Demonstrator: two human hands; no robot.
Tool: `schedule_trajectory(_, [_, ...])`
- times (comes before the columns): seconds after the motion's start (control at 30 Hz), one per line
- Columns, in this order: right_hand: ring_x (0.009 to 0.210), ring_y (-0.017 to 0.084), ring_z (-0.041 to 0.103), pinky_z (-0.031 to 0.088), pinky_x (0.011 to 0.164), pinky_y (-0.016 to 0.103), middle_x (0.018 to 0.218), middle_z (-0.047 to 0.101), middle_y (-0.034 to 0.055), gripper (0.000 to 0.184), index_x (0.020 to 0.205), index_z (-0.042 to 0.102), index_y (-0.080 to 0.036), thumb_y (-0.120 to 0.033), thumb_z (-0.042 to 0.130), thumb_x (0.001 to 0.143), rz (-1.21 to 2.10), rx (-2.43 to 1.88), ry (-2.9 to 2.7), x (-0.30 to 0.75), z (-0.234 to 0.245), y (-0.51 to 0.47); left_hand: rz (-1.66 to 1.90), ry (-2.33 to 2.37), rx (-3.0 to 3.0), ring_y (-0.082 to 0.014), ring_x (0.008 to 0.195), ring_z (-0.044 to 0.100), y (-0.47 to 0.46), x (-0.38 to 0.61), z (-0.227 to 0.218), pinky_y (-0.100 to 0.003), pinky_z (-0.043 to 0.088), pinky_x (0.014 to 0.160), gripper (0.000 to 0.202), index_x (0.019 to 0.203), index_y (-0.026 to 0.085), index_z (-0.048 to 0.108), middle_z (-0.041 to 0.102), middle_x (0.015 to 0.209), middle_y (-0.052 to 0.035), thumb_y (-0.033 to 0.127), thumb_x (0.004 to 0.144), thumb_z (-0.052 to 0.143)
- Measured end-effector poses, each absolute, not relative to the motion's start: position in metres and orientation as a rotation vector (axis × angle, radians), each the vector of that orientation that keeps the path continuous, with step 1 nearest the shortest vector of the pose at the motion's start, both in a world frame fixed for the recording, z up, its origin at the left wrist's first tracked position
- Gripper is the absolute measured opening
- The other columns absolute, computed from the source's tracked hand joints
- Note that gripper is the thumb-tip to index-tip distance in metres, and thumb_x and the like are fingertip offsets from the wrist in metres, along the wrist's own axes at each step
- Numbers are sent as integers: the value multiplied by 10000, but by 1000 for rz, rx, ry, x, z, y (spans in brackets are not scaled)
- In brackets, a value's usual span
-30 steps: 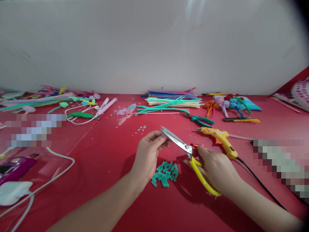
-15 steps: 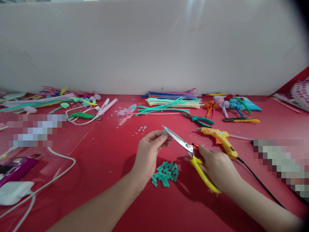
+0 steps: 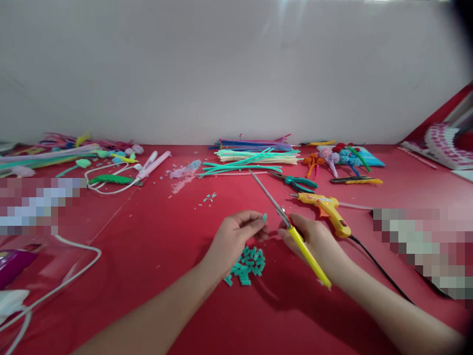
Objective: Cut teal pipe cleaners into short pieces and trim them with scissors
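Observation:
Between the thumb and fingers of my left hand [image 3: 242, 231], a small green pipe cleaner piece [image 3: 265, 217] is pinched, its tip sticking up. My right hand [image 3: 314, 241] is wrapped round yellow-handled scissors [image 3: 269, 195], whose blades point up and to the left, apart from the green piece. The blades are seen edge-on, so I cannot tell how far apart they are. Below my left hand lies a pile of short cut green pieces [image 3: 247, 266] on the red table [image 3: 166, 296].
Green and cream pipe cleaners [image 3: 254, 158] lie at the back, with teal-handled pliers [image 3: 295, 182] in front. A yellow glue gun [image 3: 328, 209] with a black cord is on the right. A pink hair straightener [image 3: 153, 165] and white cables [image 3: 92, 251] lie left.
The scissors have moved away from the green piece and turned edge-on, their tips now higher. My left hand has lowered slightly, still pinching the piece. The view has shifted a little right.

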State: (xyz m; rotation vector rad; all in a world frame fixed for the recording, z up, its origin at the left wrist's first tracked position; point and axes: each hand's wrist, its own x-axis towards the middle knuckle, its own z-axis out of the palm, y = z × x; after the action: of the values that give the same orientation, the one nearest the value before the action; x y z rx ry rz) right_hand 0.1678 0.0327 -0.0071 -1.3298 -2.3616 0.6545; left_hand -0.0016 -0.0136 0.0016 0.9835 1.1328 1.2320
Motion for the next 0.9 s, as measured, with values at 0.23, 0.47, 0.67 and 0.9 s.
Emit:
schedule_trajectory(0.23, [539, 94, 432, 305, 472, 201, 611, 510, -20, 167, 757, 513, -166, -306, 424, 752, 990, -1170, -2160, 166, 0, 23, 1081, 1119, 1069, -141, 662, 565, -18, 9, -3, -267, 445, 675, 133, 699, 166, 600, 591, 674, -24, 287, 709, 545])
schedule_trajectory(0.47, [500, 80, 393, 252, 438, 190, 562, 481, -30, 70, 689, 476, -171, -222, 428, 697, 857, -1200, -2241, 166, -3, 21, 1047, 1394, 1452, -135, 622, 541, -20, 10, 1, -228, 409, 604, 65, 654, 200, 600, 574, 637, -3, 220, 679, 543])
schedule_trajectory(0.67, [431, 58, 290, 196, 405, 185, 465, 358, -68, 102, 588, 380, -182, -211, 450, 657, 732, -1236, -2296, 164, -2, 19, 971, 1506, 1669, -138, 615, 523, -23, 12, -1, -235, 402, 599, 81, 675, 199, 575, 573, 644, -11, 171, 685, 500])
schedule_trajectory(0.9, [426, 54, 262, 180, 403, 180, 462, 328, -77, 133, 582, 337, -189, -192, 450, 651, 689, -1223, -2308, 164, 0, 19, 955, 1535, 1664, -128, 609, 514, -21, 16, -1, -235, 396, 588, 122, 672, 184, 568, 583, 651, -8, 136, 671, 456])
